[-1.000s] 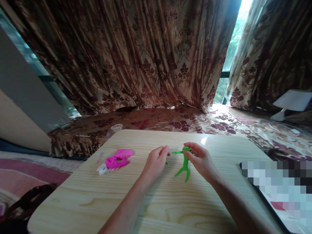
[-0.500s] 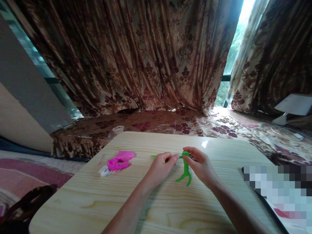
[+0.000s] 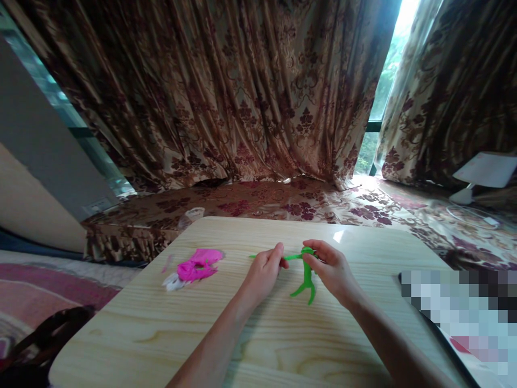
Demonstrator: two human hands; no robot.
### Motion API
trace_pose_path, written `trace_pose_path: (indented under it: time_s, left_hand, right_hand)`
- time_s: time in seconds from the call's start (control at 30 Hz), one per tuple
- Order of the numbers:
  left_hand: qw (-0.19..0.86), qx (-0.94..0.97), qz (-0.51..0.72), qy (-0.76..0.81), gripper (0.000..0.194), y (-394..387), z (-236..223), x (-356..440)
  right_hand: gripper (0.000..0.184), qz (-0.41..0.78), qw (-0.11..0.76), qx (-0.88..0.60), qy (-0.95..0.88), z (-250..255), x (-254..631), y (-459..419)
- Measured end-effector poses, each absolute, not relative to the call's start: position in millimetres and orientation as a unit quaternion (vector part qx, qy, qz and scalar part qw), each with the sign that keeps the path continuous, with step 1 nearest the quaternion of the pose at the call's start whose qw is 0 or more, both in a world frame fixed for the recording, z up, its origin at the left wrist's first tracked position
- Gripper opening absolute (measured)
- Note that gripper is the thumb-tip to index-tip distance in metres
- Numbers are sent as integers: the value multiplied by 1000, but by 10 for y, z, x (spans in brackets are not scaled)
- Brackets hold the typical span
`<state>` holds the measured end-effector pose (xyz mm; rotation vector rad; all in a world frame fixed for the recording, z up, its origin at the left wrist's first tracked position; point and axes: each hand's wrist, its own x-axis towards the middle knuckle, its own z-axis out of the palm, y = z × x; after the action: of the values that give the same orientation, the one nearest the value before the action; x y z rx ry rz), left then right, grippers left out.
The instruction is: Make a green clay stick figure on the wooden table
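A green figure, seemingly of soft modelling clay (image 3: 307, 276), hangs upright over the table with two splayed legs at its lower end. My right hand (image 3: 329, 264) pinches it near the top between thumb and fingers. A thin green arm stretches left from the figure to my left hand (image 3: 264, 269), whose fingers are closed around it. Beyond that hand's far side a thin green tip (image 3: 252, 256) shows; whether it belongs to the same strand is hidden by the fingers.
A crumpled pink piece (image 3: 200, 265) and a white piece (image 3: 173, 282) lie on the left of the wooden table (image 3: 161, 339). A clear plastic cup (image 3: 191, 215) stands behind the far left edge. A dark-edged, blurred-out item (image 3: 460, 318) lies at the right; a white lamp (image 3: 484, 170) stands beyond.
My left hand has moved right to the figure's arm and taken hold of it, then slid slightly back left along it. My right hand has kept its pinch near the top.
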<state>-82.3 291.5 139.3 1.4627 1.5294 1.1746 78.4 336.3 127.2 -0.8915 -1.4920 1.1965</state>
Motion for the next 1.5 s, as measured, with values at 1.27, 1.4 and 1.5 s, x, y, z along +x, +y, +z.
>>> trace_pose_path:
  time_s: [1.27,1.4,1.5]
  left_hand:
    - [230,630,482,564,28,2872,1439,-735]
    - [224,620,510,552,24,2879,1459,-736]
    - [236,604,501,573,41,2877,1469,-746]
  right_hand:
    - [32,547,496,-357,-572,1362,834,3345]
    - [31,552,493,-356,-571,1373,827,3339]
    - [32,558,489,-359,-567,1388,837,3338]
